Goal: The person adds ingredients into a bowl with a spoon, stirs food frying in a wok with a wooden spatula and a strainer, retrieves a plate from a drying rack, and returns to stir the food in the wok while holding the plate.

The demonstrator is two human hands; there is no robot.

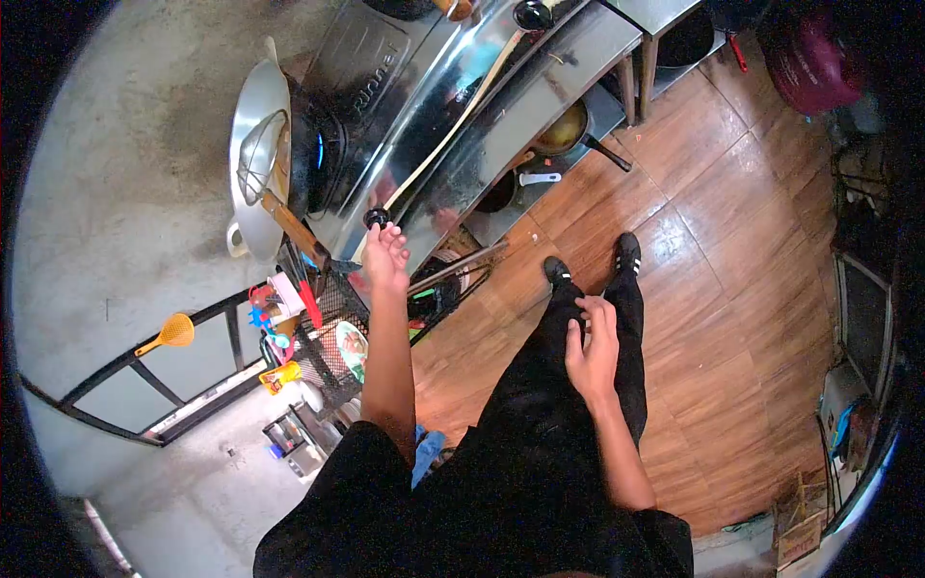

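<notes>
My left hand [386, 258] reaches up to the stove's front, its fingertips closed on a black stove knob [376, 219]. The gas stove [371, 72] has a lit burner with a blue flame [320, 149]. A large metal wok [249, 207] sits over that burner. Across the wok lies a wire-mesh strainer [260, 159] with a wooden handle [294, 227]. A second black knob [532, 14] is farther along the stove front. My right hand [594, 352] hangs in front of my legs, fingers loosely bent and apart, holding nothing.
A black mesh rack [332, 313] with utensils stands beside my left forearm. On the lower shelf are a pan [564, 130] with a protruding black handle [607, 152] and a white handle [540, 178]. A yellow strainer [175, 330] hangs at left. A maroon container [814, 67] stands far right.
</notes>
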